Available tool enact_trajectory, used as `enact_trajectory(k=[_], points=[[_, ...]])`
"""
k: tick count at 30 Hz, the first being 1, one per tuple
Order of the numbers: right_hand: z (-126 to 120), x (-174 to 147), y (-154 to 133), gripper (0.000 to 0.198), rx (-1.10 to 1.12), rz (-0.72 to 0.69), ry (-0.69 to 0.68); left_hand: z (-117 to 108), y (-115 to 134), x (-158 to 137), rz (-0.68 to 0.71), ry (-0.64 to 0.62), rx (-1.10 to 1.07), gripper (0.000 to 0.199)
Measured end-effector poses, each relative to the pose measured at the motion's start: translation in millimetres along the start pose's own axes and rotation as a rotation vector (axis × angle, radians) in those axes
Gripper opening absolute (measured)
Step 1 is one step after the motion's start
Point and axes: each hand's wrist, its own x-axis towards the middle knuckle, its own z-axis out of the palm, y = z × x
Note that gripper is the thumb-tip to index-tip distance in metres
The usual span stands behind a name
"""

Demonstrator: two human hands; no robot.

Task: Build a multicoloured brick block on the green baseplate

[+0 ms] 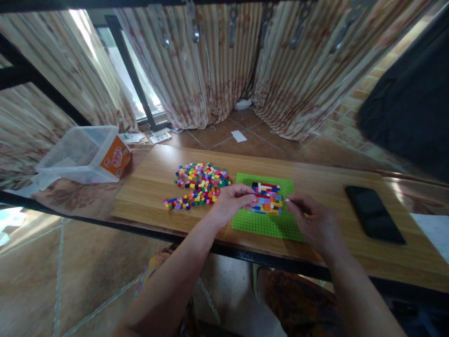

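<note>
A green baseplate point(266, 227) lies flat on the worktop point(143, 194), just right of the frame's centre, wider across the frame than deep, its right end slightly lower. The patch of coloured bricks point(267, 206) on it has its upper rows running left to right, dipping gently rightward. The left forearm rises from the bottom edge toward the upper right; the right slants up and left from the lower right corner. The left hand point(233, 200), thumb and forefinger nearly closed, reaches the patch's left side; whether it grips a brick I cannot tell. The right hand point(315, 224) pinches near the patch's right edge, a pale speck at its fingertips, brick or nail unclear.
</note>
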Motion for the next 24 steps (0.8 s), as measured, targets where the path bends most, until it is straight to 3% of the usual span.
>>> enact_trajectory(k=[7,14,24], points=[[14.9,-2.0,2.3,0.019,0.193,0.014,0.008,-0.8,-0.1,-0.3,0.001,0.002,0.004,0.032],[29.2,-3.7,13.6,0.029,0.432,0.237,-0.007,-2.6,1.0,0.7,-0.002,0.011,0.013,0.029],[29.7,-7.4,20.1,0.029,0.496,0.291,-0.034,-2.5,0.1,1.0,0.001,0.011,0.019,0.027]])
